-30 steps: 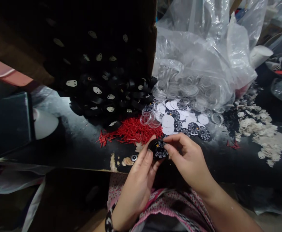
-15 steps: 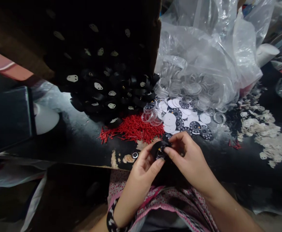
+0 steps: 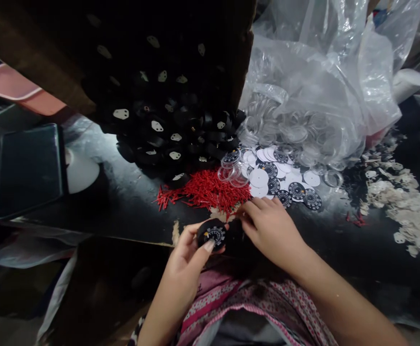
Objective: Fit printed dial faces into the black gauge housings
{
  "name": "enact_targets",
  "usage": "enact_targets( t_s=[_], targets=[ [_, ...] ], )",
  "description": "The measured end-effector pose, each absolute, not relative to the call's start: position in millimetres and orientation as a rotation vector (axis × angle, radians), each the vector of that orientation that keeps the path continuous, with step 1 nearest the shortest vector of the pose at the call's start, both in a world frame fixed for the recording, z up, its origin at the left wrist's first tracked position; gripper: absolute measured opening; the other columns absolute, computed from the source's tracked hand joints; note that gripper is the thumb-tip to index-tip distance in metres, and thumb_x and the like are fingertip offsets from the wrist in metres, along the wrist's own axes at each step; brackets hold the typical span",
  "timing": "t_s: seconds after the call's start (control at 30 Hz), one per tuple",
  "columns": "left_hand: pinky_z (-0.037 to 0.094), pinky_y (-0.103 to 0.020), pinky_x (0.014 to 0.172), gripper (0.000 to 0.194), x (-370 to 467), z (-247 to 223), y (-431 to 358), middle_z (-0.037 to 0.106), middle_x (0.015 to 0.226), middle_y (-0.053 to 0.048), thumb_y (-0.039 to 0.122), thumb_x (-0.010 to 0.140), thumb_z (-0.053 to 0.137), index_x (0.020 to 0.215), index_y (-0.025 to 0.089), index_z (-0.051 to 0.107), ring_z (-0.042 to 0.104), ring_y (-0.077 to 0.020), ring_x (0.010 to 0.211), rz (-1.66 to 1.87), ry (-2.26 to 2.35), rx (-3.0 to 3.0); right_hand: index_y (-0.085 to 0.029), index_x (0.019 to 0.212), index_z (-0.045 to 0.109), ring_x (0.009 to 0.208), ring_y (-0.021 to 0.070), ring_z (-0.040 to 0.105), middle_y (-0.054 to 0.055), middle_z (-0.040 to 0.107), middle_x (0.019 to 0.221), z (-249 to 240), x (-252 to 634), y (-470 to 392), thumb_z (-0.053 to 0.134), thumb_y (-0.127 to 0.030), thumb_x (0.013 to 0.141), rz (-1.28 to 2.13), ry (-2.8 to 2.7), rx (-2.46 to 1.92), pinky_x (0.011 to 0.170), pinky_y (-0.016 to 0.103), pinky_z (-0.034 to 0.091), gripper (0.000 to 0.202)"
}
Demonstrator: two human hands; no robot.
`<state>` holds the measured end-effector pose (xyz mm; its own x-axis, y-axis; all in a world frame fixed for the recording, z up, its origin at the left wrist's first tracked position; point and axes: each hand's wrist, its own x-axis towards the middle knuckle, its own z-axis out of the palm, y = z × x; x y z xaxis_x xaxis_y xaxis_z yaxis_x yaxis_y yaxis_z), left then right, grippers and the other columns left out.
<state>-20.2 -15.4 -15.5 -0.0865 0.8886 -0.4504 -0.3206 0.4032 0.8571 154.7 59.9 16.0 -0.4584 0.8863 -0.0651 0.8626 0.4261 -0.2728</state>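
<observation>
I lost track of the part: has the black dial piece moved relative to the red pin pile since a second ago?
Yes. The black dial piece, held in the left hand, has shifted leftward and toward the person, away from the red pin pile.

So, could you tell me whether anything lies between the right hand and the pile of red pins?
Nothing visible does. The right hand rests at the near edge of the red pins, fingertips reaching them, while the left hand holds the black dial aside.
</observation>
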Motion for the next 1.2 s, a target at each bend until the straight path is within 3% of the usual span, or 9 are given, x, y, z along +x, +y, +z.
enact_targets(
  t_s=[0.13, 0.3, 0.4, 0.6, 0.83, 1.07, 1.2],
  targets=[
    [0.053, -0.043, 0.095, 0.026, -10, -13, -8, 0.07, 0.108, -0.005, 0.03, 0.079, 0.07, 0.102, 0.022, 0.061, 0.067, -0.0237, 0.104, 1.31, 1.183, 0.307, -0.015, 0.09, 0.062, 0.083, 0.0266, 0.06, 0.009, 0.067, 0.088, 14, 139, 71, 0.054, -0.024, 0.093, 0.275, -2.704, -1.562, 0.073, 0.038, 0.038, 0.012],
    [0.044, -0.046, 0.106, 0.026, 3, -12, 1, 0.069, 0.119, -0.007, 0.032, 0.088, 0.061, 0.112, 0.022, 0.059, 0.059, -0.0266, 0.121, 1.327, 1.094, 0.351, -0.015, 0.085, 0.062, 0.083, 0.0255, 0.061, 0.007, 0.067, 0.085, 12, 141, 65, 0.059, -0.023, 0.091, 0.4, -2.572, -1.52, 0.077, 0.039, 0.038, 0.01],
    [0.041, -0.047, 0.109, 0.026, 7, -13, 1, 0.069, 0.12, -0.005, 0.032, 0.089, 0.059, 0.114, 0.023, 0.059, 0.058, -0.0268, 0.121, 1.337, 1.108, 0.442, -0.016, 0.085, 0.063, 0.081, 0.0223, 0.061, 0.004, 0.068, 0.084, 12, 148, 59, 0.061, -0.019, 0.089, 0.586, -2.307, -1.543, 0.077, 0.036, 0.039, 0.006],
    [0.036, -0.045, 0.112, 0.02, 9, -7, -6, 0.073, 0.112, -0.005, 0.029, 0.091, 0.058, 0.111, 0.026, 0.06, 0.062, -0.0238, 0.117, 1.434, 0.999, 0.448, -0.02, 0.083, 0.064, 0.068, 0.0125, 0.06, -0.003, 0.067, 0.077, 18, 156, 53, 0.062, -0.018, 0.087, 1.113, -1.815, -1.411, 0.063, 0.023, 0.043, 0.004],
    [0.041, -0.045, 0.109, 0.042, 11, -5, 8, 0.069, 0.12, -0.004, 0.034, 0.09, 0.057, 0.132, 0.033, 0.05, 0.062, -0.0229, 0.117, 1.381, 1.113, 0.447, -0.021, 0.088, 0.063, 0.076, 0.0128, 0.058, -0.002, 0.065, 0.082, 27, 157, 42, 0.061, -0.018, 0.09, 0.975, -1.865, -1.26, 0.073, 0.026, 0.042, 0.004],
    [0.039, -0.036, 0.111, 0.035, 25, -12, 8, 0.063, 0.129, -0.001, 0.034, 0.089, 0.06, 0.124, 0.031, 0.058, 0.054, -0.0221, 0.126, 1.202, 1.153, 0.644, -0.02, 0.086, 0.063, 0.078, 0.0148, 0.056, -0.001, 0.06, 0.081, 30, 160, 41, 0.058, -0.015, 0.091, 0.901, -1.97, -1.344, 0.076, 0.03, 0.039, 0.008],
    [0.043, -0.033, 0.106, 0.032, 22, -7, 9, 0.063, 0.128, -0.002, 0.032, 0.089, 0.06, 0.12, 0.028, 0.059, 0.058, -0.0209, 0.121, 1.185, 1.197, 0.725, -0.021, 0.084, 0.062, 0.076, 0.0151, 0.056, 0.0, 0.059, 0.081, 34, 161, 41, 0.057, -0.016, 0.092, 0.951, -1.947, -1.396, 0.074, 0.029, 0.04, 0.011]
  ],
)
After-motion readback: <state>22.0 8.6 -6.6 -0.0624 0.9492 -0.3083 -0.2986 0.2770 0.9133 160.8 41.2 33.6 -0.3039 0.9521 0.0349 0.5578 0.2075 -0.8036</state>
